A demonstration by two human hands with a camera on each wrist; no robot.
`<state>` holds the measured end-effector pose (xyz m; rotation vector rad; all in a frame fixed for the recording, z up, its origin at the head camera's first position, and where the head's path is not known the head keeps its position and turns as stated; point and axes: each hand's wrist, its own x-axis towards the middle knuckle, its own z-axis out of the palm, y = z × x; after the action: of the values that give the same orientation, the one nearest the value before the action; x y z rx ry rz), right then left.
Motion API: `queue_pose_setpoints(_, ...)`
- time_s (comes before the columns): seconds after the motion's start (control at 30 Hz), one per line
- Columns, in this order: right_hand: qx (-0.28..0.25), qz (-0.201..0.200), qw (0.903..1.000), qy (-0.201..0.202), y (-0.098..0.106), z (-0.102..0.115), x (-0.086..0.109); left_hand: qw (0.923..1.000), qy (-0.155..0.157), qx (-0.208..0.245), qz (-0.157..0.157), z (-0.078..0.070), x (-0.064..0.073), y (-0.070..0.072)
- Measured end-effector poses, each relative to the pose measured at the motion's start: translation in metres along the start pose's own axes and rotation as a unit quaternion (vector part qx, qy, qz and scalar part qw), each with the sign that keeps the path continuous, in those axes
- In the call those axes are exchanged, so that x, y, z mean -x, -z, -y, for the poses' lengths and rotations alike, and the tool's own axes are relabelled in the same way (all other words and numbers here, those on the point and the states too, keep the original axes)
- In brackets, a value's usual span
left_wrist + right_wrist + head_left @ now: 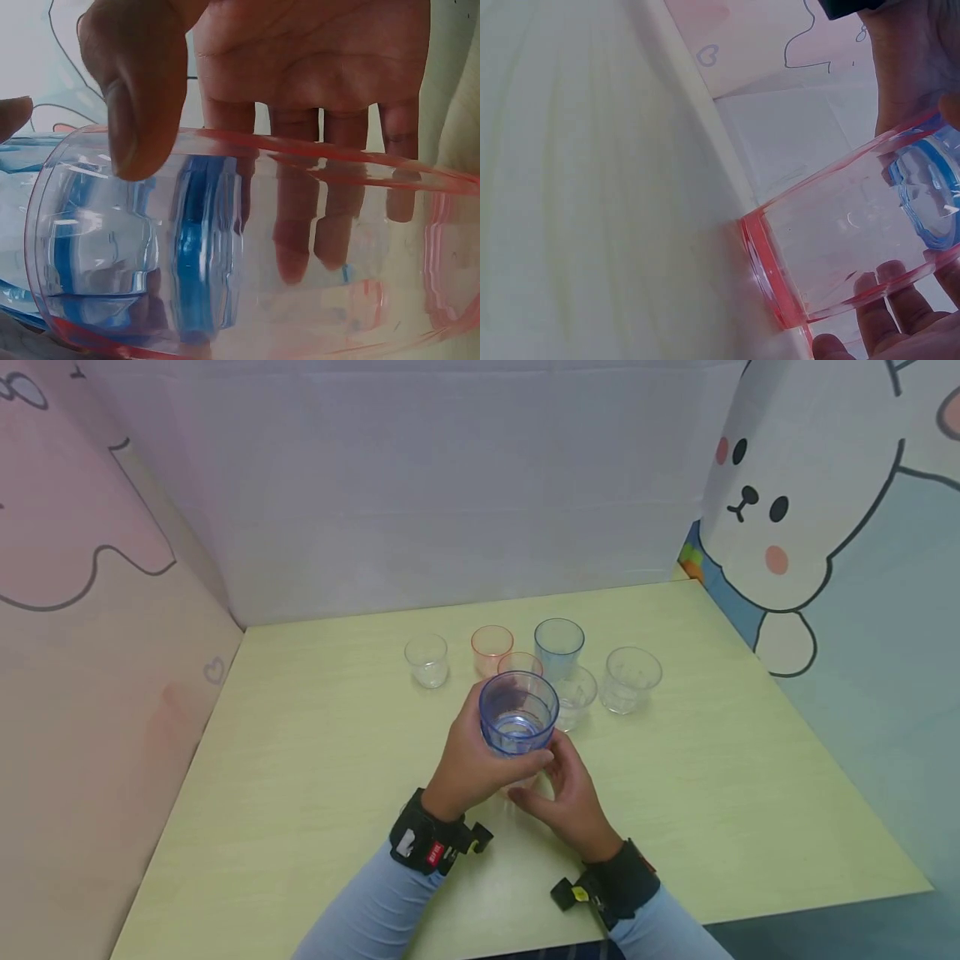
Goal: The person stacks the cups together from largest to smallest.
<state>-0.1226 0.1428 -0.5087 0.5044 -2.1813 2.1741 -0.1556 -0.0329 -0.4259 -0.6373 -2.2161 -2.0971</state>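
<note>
A clear cup with a blue rim point(519, 714) is held up over the table, its lower part inside a clear pink-rimmed cup point(832, 225). My left hand point(480, 756) grips the blue cup near the top, thumb across its near side. Lower down, my right hand point(562, 797) holds the pink cup. In the left wrist view its thumb point(146, 97) lies on the pink cup's wall, and the fingers point(292, 202) show through from behind. The blue base point(199, 240) shows inside the pink cup. The pink cup's bottom rim point(769, 274) points toward the tabletop.
Behind my hands stand two orange-rimmed cups point(492, 639), a second blue cup point(559, 652) and clear cups, one far left point(427, 664) and another on the right point(630, 681). A white cloth wall point(450, 510) closes the back of the pale yellow table point(300, 793).
</note>
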Motion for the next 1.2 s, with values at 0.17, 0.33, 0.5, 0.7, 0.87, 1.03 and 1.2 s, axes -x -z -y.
queue_pose_setpoints(0.17,-0.005,0.003,1.0,0.006,0.0,0.001,0.0,0.9999,0.01,0.001,-0.005,0.002,0.002,-0.002)
queue_pose_setpoints(0.33,-0.004,0.002,1.0,0.004,0.0,0.003,0.0,1.0,-0.001,0.008,0.0,0.006,0.001,-0.002)
queue_pose_setpoints(0.5,-0.014,0.001,0.9999,0.006,0.001,0.004,-0.001,1.0,-0.005,0.005,0.002,0.007,0.0,-0.002)
queue_pose_setpoints(0.7,-0.005,-0.016,0.9998,-0.006,0.003,0.006,0.0,1.0,0.004,0.005,0.004,0.008,0.001,-0.001)
queue_pose_setpoints(0.87,0.002,-0.039,0.9992,-0.004,0.009,0.008,0.002,1.0,0.005,-0.001,0.003,0.009,0.0,-0.002)
queue_pose_setpoints(1.03,0.008,-0.072,0.9973,-0.009,0.021,0.013,0.005,0.9999,0.012,0.003,0.005,0.009,0.0,-0.003)
queue_pose_setpoints(1.2,0.026,-0.09,0.9955,-0.008,0.033,0.019,0.006,0.9999,0.015,0.006,0.004,0.009,0.001,-0.003)
